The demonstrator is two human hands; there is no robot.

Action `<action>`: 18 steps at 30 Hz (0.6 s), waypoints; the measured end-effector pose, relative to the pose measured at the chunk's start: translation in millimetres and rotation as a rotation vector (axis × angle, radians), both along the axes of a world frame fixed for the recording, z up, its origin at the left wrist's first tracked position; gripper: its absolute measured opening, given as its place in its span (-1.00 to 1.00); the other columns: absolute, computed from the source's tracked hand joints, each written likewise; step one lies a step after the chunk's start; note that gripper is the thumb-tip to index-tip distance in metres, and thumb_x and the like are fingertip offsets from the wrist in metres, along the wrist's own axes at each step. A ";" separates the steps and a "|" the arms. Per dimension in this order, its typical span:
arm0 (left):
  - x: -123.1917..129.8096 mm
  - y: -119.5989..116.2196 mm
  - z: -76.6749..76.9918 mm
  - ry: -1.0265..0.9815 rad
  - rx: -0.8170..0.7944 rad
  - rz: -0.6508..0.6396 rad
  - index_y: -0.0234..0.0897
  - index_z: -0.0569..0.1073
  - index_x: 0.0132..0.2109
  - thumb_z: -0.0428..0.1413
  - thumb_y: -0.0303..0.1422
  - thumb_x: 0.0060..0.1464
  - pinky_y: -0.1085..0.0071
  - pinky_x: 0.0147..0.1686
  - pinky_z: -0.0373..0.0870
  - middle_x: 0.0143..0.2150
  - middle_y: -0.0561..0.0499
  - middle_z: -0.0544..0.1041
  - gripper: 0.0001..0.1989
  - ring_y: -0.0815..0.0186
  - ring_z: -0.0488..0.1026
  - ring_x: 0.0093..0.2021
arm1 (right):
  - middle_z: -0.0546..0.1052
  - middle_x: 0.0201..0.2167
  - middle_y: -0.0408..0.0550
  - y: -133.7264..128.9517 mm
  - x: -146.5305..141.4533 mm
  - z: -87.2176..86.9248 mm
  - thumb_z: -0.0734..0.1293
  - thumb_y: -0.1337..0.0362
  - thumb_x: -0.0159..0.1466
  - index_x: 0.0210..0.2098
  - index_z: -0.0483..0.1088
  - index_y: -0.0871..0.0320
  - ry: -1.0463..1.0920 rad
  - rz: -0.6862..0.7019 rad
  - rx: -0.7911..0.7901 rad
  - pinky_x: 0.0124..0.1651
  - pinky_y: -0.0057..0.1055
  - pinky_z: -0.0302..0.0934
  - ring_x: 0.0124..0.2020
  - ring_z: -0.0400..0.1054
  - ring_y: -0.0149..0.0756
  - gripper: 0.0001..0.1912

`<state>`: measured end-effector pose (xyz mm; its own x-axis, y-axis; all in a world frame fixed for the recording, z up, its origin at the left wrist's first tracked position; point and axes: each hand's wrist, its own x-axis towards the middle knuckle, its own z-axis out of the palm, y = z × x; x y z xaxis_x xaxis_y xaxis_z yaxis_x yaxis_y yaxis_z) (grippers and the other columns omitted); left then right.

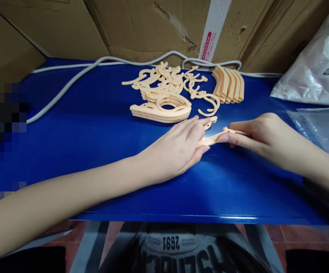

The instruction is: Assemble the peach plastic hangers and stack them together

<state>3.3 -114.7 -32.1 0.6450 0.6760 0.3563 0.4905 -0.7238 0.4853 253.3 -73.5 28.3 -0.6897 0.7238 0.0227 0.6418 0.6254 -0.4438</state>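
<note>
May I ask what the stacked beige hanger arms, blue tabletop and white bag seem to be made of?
Stacked beige hanger arms: probably moulded plastic, matte, given their matching shapes and even colour. Blue tabletop: perhaps coated board or painted metal, glossy by its reflections. White bag: likely thin plastic film, from its shiny wrinkles.

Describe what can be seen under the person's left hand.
Cream parts jut out from the left hand over the blue tabletop. The hand covers the rest, so whether they join cannot be seen.
</note>
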 end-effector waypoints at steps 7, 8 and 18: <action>-1.3 0.5 -0.4 0.005 0.013 0.000 -0.47 0.33 0.19 -0.13 -0.37 0.55 -0.11 0.53 0.31 0.48 -0.52 0.40 -0.72 -0.15 0.34 0.53 | 0.21 -0.65 -0.20 2.8 -0.3 -0.1 0.16 -0.61 0.30 -0.60 0.33 0.13 -0.019 -0.098 -0.118 -0.47 -0.35 -0.06 -0.57 0.01 -0.44 -0.08; -1.5 0.9 -0.9 0.006 0.015 0.005 -0.46 0.32 0.20 -0.14 -0.36 0.55 -0.12 0.53 0.30 0.48 -0.51 0.40 -0.71 -0.14 0.34 0.54 | 0.17 -0.64 -0.21 3.0 -0.6 -0.6 0.16 -0.62 0.28 -0.61 0.31 0.13 -0.014 -0.113 -0.125 -0.47 -0.35 -0.08 -0.56 -0.01 -0.44 -0.08; -3.5 3.7 -3.4 0.035 0.015 0.014 -0.48 0.30 0.29 -0.15 -0.31 0.57 -0.12 0.54 0.28 0.50 -0.47 0.37 -0.63 -0.11 0.31 0.56 | 0.24 -0.68 -0.21 4.9 -3.4 -5.3 0.23 -0.58 0.29 -0.62 0.29 0.11 0.070 -0.087 -0.245 -0.48 -0.34 -0.05 -0.61 0.04 -0.45 -0.12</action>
<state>-0.2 -111.0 -35.5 0.6480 0.6797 0.3436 0.5171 -0.7239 0.4568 249.9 -68.6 23.0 -0.6271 0.7704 -0.1145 0.6510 0.4377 -0.6202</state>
